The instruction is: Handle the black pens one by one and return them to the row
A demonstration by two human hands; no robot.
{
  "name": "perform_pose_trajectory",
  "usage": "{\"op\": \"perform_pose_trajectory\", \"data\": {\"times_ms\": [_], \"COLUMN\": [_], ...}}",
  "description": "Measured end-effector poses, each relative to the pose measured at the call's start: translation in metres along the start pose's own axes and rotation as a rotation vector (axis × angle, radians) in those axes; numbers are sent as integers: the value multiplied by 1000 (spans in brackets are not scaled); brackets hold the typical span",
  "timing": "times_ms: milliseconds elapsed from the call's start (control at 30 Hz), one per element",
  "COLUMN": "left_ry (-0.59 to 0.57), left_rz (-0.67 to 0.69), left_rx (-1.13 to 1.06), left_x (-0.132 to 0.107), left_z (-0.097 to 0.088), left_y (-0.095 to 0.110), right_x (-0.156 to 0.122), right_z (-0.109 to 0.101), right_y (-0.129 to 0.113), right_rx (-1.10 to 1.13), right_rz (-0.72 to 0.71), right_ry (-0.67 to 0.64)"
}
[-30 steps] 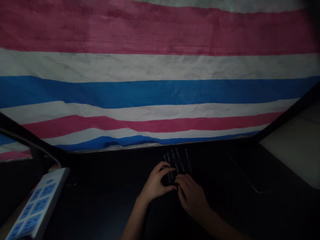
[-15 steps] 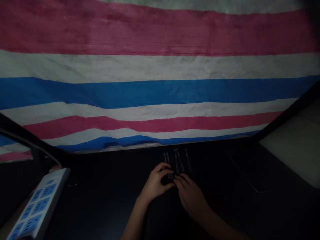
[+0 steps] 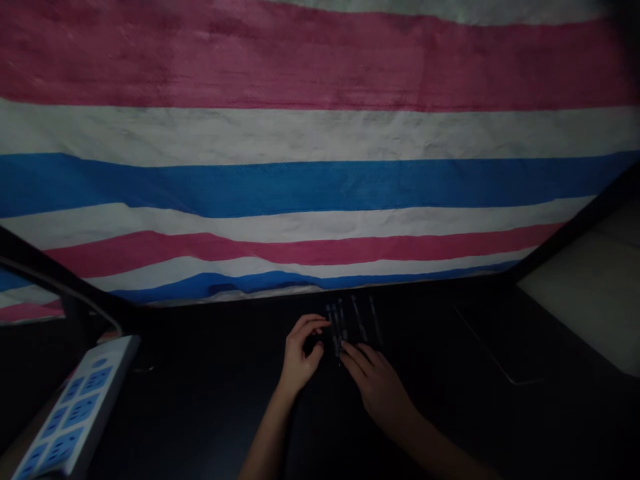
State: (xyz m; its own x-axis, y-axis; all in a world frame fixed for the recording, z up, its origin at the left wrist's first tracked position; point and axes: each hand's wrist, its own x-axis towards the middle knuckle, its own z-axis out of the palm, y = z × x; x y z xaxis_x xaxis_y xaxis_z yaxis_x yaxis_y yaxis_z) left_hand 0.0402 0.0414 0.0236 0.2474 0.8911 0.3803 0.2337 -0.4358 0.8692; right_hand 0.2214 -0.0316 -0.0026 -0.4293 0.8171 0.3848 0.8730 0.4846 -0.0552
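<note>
Slim rods (image 3: 343, 320), probably light and stiff, best pinched mid-shaft; left hand (image 3: 300, 353) beside them, loosely parted, seemingly empty; right hand (image 3: 377, 385) at their near ends, grip unclear.

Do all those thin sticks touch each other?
No: a dark gap parts the rightmost stick from its neighbour.

Head view, from above hands (image 3: 377, 387), facing forward-down toward striped sheet (image 3: 320, 187).
</note>
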Motion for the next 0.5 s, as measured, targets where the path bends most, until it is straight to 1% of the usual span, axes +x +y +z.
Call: {"op": "perform_pose_trajectory", "data": {"times_ms": [133, 267, 400, 500], "left_ry": [-27, -43, -15, -1], "left_rz": [-5, 8, -6, -13], "left_rx": [7, 19, 29, 44], "left_x": [0, -1, -1, -2], "left_z": [3, 5, 4, 4], "left_y": [-1, -2, -2, -2], "right_x": [0, -2, -2, -1], "right_z": [1, 5, 6, 5], "right_y": [0, 2, 4, 4], "right_rx": [-5, 16, 53, 69], "right_rz": [-21, -18, 17, 13], "right_ry": [-23, 24, 55, 78]}}
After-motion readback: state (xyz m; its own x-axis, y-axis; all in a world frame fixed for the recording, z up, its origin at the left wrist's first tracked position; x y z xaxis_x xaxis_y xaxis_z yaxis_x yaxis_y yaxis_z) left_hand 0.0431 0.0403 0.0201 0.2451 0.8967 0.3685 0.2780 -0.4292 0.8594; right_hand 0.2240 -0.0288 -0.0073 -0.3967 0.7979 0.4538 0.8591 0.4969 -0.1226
